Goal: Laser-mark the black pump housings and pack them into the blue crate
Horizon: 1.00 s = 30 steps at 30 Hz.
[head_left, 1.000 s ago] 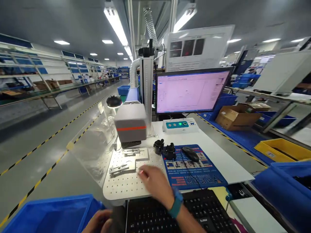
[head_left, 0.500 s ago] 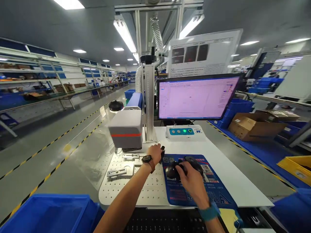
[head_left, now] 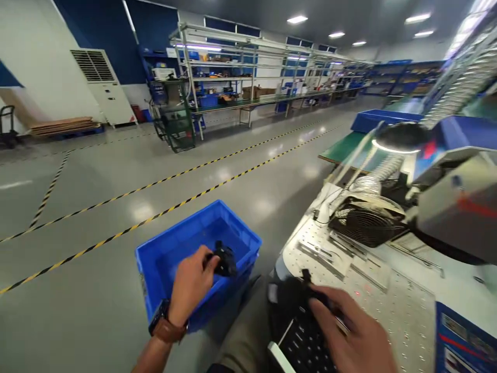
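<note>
My left hand [head_left: 194, 282], with a watch on the wrist, is closed on a small black part [head_left: 225, 259] above the near side of a blue bin [head_left: 155, 246]. My right hand [head_left: 349, 326] pinches another black part [head_left: 306, 282] over the black keyboard [head_left: 306, 336], beside the perforated metal plate [head_left: 411, 300]. That second part is blurred against the dark things behind it, so its outline is unclear.
Metal fixtures [head_left: 322, 256] lie on the plate. A black-grilled fan [head_left: 365, 225] and the grey machine head [head_left: 458, 217] stand at the right. The blue mouse pad [head_left: 462, 342] is at the lower right. Beyond the bin, striped tape [head_left: 186, 199] marks the floor.
The view has swung left and down toward the bin. My left hand has moved from the plate to above the bin with a black part. My right hand has left the mouse pad and holds a black part.
</note>
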Available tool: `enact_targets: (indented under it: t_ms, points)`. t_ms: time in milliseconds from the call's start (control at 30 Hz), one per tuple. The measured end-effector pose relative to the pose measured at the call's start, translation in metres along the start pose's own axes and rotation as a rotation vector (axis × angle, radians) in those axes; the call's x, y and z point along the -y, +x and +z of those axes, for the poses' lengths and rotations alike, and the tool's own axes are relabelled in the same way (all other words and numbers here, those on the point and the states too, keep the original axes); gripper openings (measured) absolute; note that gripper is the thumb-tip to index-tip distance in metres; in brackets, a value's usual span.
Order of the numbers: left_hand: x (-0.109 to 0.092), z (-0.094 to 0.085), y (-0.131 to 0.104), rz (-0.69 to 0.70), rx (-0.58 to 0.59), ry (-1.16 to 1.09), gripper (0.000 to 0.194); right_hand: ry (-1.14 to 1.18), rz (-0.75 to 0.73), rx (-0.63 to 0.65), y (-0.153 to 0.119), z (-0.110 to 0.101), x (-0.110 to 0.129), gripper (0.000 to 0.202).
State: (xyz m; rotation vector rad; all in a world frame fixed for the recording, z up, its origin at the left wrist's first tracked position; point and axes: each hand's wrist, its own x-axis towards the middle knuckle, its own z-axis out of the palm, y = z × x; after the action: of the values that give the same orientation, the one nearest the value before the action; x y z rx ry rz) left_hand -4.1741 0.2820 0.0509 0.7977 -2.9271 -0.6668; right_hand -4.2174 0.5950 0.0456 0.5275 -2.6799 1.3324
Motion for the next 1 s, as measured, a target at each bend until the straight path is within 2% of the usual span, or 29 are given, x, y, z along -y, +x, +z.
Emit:
enact_targets:
  t_ms: [67,167,233,333,400,500,667,833,1000]
  points:
    - [0.035,0.004,0.026,-0.131,-0.065,0.084,0.026,-0.020,-0.132,0.131,0.052,0.063,0.032,0.035]
    - [0.057,0.034,0.060,-0.222,0.016,0.132,0.029,-0.373,-0.117,0.387,0.113,0.154,0.055,0.028]
    - [0.060,0.061,0.074,-0.229,0.080,0.119,0.028,-0.480,-0.106,0.501,0.136,0.201,0.052,0.028]
    - [0.062,0.099,0.080,-0.206,0.164,0.099,0.028,-0.584,-0.093,0.648,0.145,0.245,0.035,0.027]
    - [0.063,0.118,0.077,-0.187,0.218,0.091,0.027,-0.645,-0.093,0.758,0.143,0.261,0.024,0.025]
    - [0.069,0.136,0.069,-0.159,0.291,0.083,0.026,-0.698,-0.101,0.890,0.138,0.273,0.015,0.021]
    - [0.087,0.142,0.072,-0.141,0.355,0.063,0.026,-0.714,-0.080,0.994,0.145,0.275,0.011,0.022]
    - [0.115,0.138,0.099,-0.170,0.342,-0.032,0.036,-0.672,-0.063,1.000,0.149,0.270,0.006,0.021]
    - [0.124,0.153,0.104,-0.034,0.408,-0.253,0.050,-0.658,-0.058,0.924,0.144,0.270,0.005,0.028]
